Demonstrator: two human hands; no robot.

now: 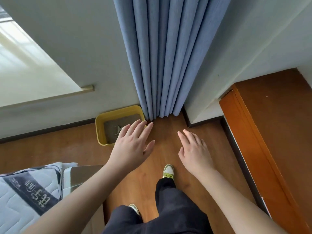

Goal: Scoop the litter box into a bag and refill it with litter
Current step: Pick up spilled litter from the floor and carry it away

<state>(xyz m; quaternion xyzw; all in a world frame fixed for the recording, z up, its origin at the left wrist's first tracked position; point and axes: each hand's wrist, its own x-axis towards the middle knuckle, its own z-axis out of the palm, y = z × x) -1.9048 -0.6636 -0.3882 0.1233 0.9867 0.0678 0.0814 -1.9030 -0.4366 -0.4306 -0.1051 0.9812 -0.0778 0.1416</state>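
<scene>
Wooden floor [152, 174] in a warm brown fills the lower half of the view, seen from above through a head-worn camera. White walls meet in a corner ahead, and a blue curtain [162, 56] hangs in long folds down to the floor at that corner. To the left, a pale window sill [25, 73] catches daylight. To the right stands an orange-brown wooden cabinet [278, 124], seen from above.

On the floor against the wall, just left of the curtain's hem, sits a yellow litter box [101, 130] with rounded corners. Grey litter [109, 130] lies inside it, and a small pale scoop [118, 130] rests on the litter.

Both bare forearms reach forward from the bottom of the view. The left hand [130, 146] is spread flat with fingers straight, palm down, holding nothing; in the picture it overlaps the near right corner of the litter box, though whether it touches the box cannot be told. The right hand [194, 152] is likewise released and flat, hovering over bare floor, apart from the box.

Below the hands are dark trousers [168, 208] and a white and green shoe [168, 171]. At lower left is the corner of a quilted mattress [22, 196] with a grey printed band.
</scene>
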